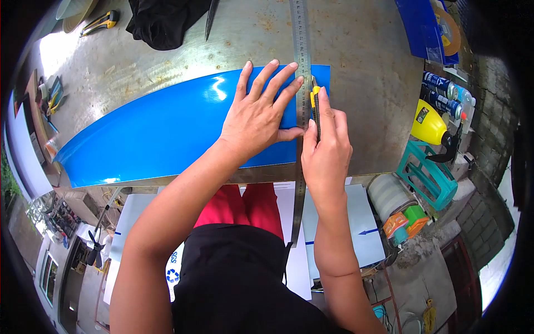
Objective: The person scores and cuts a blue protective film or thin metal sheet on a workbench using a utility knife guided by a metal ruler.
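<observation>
A glossy blue sheet (183,128) lies on the metal table, its left end curving away. Across its right part runs a long steel ruler (301,44), which extends past both edges of the sheet. My left hand (258,108) is spread flat on the sheet with fingers apart, the fingertips and thumb at the ruler's left edge. Wrapped in my right hand (328,139) is a yellow and black utility knife (316,100). Its tip points away from me, close to the ruler's right edge over the blue sheet.
On the metal table (372,83) lie a black cloth (164,22) and another utility knife (101,23). A blue bin (417,28) holding a tape roll (446,30) sits at the right. Spray cans (439,83), a yellow spray bottle (428,122) and a green stool (425,172) stand beyond the right edge.
</observation>
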